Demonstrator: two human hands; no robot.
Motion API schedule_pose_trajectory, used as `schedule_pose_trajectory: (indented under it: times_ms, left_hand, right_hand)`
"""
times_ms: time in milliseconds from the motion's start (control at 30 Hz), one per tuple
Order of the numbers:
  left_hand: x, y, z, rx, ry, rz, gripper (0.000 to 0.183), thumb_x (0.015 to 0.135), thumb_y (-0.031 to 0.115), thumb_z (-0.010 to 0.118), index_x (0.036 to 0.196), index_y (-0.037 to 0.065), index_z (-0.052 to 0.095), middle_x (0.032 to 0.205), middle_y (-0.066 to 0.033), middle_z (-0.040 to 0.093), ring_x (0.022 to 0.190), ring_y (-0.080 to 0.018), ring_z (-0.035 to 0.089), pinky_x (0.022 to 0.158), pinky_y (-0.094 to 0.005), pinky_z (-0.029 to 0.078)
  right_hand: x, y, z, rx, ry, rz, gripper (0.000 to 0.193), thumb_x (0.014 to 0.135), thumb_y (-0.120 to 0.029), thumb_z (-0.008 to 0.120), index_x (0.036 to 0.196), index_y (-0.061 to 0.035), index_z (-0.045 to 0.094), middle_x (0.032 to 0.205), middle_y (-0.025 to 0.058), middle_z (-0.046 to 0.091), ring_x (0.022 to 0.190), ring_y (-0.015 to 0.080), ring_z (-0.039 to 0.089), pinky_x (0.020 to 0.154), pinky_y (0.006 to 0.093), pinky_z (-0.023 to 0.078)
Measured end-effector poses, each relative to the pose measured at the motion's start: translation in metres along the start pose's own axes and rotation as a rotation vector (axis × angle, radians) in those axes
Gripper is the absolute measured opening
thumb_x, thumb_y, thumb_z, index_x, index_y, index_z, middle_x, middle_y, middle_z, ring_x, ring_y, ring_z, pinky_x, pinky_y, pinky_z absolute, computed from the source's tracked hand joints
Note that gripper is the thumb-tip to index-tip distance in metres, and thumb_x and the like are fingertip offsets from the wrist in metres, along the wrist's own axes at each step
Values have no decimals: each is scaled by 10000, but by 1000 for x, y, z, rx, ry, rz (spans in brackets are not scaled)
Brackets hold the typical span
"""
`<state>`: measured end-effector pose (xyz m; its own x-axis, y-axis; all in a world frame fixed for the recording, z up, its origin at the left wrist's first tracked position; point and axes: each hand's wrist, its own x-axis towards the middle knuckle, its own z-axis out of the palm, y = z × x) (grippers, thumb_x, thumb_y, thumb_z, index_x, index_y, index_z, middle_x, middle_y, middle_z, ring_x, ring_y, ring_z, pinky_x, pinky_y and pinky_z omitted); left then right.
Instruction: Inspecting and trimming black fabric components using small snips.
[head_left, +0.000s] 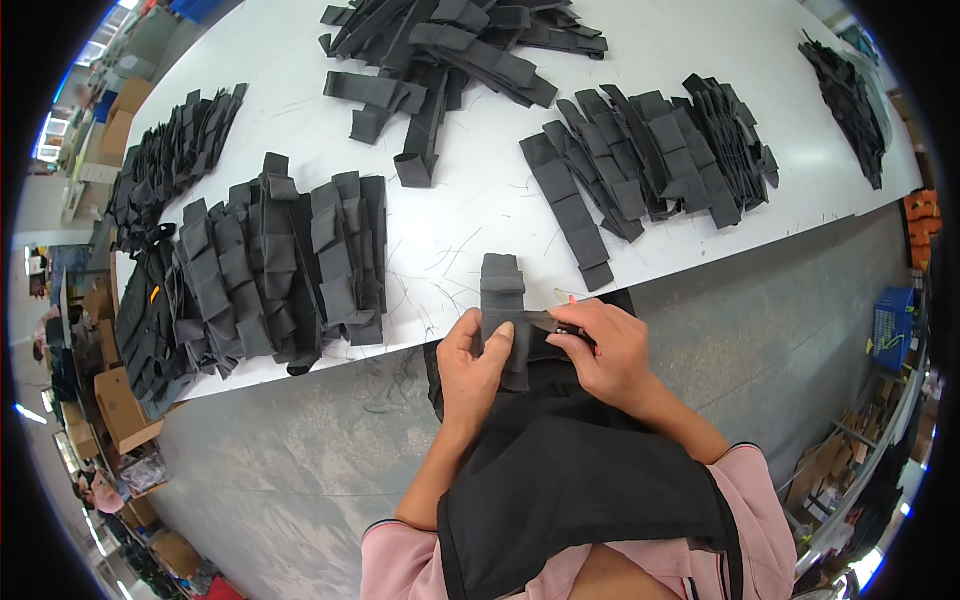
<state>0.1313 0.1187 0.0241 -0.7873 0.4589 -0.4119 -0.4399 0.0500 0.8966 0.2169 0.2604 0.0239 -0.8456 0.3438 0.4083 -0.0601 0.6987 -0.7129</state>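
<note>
My left hand (473, 365) is closed on a black fabric strip (503, 280), its thumb pressed flat on the front. The strip stands roughly upright in front of me at the table's near edge, with stitched cross folds along it. In my right hand (607, 345) is a small pair of thread snips (563, 327), held between thumb and fingers. Their blades point left and reach the right edge of the strip; whether they touch it I cannot tell. My fingers hide most of the snips' handles.
On the white table (450, 235) lie a left row of black strips (270, 260), a right row (650, 150) and a loose heap (440, 50) at the back. Thread ends are scattered between them. A blue crate (892, 325) stands far right, a cardboard box (127, 410) at left.
</note>
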Motion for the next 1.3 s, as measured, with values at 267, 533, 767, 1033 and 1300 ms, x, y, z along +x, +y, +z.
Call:
schedule_pose_trajectory:
  times_ms: [267,533,767,1033,1300]
  left_hand:
    - [-1,-6,-2,38,-5,32,94,832,79,589,798,-2,557,727,41,534,657,-18,415,575,-186,359]
    - [4,-3,-4,57,-52,39,117,841,94,608,784,6,557,705,43,499,654,-35,418,585,-203,354]
    - [5,3,0,-48,-30,-103,159,808,53,609,712,60,483,725,38,470,674,-47,446,594,-213,374]
    - [23,-33,-17,-87,-307,-177,546,860,299,573,1286,-5,418,1218,-148,512,1056,-239,535,932,-374,415]
    - [14,-8,33,239,-345,16,486,926,339,514,1178,-77,504,1100,-185,560,977,-262,553,839,-367,461]
  right_hand:
    - [6,-8,-4,84,-106,134,249,688,-1,714,918,-27,622,750,105,624,595,245,590,626,297,492]
    - [11,0,3,321,-128,306,251,752,-54,692,989,-41,612,746,78,589,598,164,569,593,242,467]
    - [1,-6,-9,192,-183,119,387,695,-56,667,1072,-121,606,842,71,589,670,254,583,576,311,489]
    - [-9,10,16,330,54,157,149,725,-53,607,840,-58,512,908,71,447,728,291,542,588,392,435]
    - [0,26,12,595,251,522,268,827,-232,638,862,7,522,756,122,545,706,218,505,662,329,404]
